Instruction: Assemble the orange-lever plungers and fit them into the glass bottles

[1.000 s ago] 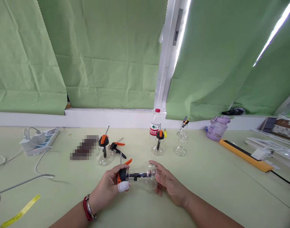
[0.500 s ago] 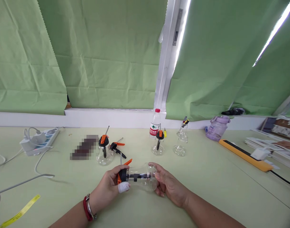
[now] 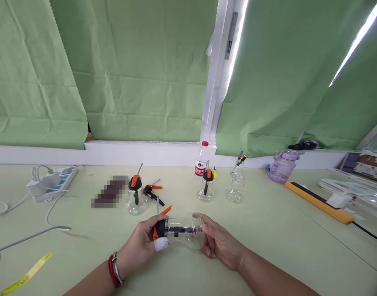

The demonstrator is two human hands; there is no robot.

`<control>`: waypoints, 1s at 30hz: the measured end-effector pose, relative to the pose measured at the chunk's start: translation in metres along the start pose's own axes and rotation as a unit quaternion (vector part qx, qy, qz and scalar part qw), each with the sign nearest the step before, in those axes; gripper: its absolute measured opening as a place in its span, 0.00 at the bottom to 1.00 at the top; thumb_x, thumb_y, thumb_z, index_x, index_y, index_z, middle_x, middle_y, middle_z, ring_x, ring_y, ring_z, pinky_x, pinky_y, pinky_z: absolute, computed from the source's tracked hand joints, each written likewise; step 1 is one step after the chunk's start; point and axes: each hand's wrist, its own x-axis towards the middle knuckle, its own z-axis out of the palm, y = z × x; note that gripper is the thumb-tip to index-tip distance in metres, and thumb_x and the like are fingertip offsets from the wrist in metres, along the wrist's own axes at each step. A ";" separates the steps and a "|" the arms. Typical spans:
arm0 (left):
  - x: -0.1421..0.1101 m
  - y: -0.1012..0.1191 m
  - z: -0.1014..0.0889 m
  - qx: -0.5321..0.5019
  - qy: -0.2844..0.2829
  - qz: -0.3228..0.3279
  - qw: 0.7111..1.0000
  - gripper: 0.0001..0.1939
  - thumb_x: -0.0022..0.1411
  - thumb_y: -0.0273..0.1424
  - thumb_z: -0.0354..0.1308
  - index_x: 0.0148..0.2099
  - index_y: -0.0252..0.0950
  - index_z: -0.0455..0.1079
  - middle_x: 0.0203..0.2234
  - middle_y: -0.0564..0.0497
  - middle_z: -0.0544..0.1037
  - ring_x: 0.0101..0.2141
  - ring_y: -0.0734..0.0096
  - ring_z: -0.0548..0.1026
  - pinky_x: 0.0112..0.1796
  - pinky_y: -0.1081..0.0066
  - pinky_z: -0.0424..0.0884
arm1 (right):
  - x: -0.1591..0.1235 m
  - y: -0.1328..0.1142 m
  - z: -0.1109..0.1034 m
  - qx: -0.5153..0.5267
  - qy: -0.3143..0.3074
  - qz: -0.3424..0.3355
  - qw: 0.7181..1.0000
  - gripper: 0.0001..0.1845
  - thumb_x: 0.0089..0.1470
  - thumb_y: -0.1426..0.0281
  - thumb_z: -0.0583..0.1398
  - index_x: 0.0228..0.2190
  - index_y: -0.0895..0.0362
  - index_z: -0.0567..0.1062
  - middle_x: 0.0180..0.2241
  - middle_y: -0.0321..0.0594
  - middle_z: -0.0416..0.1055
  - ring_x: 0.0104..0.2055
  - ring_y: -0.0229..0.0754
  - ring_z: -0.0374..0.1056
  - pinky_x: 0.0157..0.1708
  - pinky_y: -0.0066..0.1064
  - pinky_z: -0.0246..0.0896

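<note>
A clear bottle [image 3: 188, 242] with a black-and-orange dispenser cap [image 3: 159, 229] lies sideways between my hands, low over the table. My left hand [image 3: 145, 240], one fingertip wrapped in white, is closed round the cap end. My right hand [image 3: 217, 236] cups the bottle's wide base with curled fingers. Inside the bottle runs a black tube, and a thin metal spout and an orange lever stick out at the cap. Beyond them stand a capped bottle [image 3: 138, 205] at left and another capped bottle [image 3: 206, 193] farther right. A loose dispenser cap [image 3: 153, 194] lies by the left one.
A bottle holding screwdrivers [image 3: 233, 195] stands behind on the right, near a red-capped water bottle [image 3: 202, 158]. Farther right are a purple jug [image 3: 282, 167] and an orange power strip [image 3: 318, 202]. A white power strip [image 3: 61, 181] with cables lies left, and a yellow strip [image 3: 28, 274] in front.
My hands and the bottle stay almost still, with only a tiny shift. At the far right edge, another person's hand over the papers has gone out of sight.
</note>
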 end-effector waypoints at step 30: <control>-0.006 -0.005 -0.001 0.138 0.005 0.078 0.987 0.36 0.58 0.35 0.60 0.64 0.44 0.46 0.34 0.51 0.72 0.33 0.68 0.73 0.37 0.68 0.71 | -0.003 0.003 0.012 -0.436 0.099 -0.190 0.874 0.32 0.49 0.62 0.60 0.56 0.46 0.61 0.61 0.42 0.51 0.46 0.45 0.65 0.43 0.36 0.63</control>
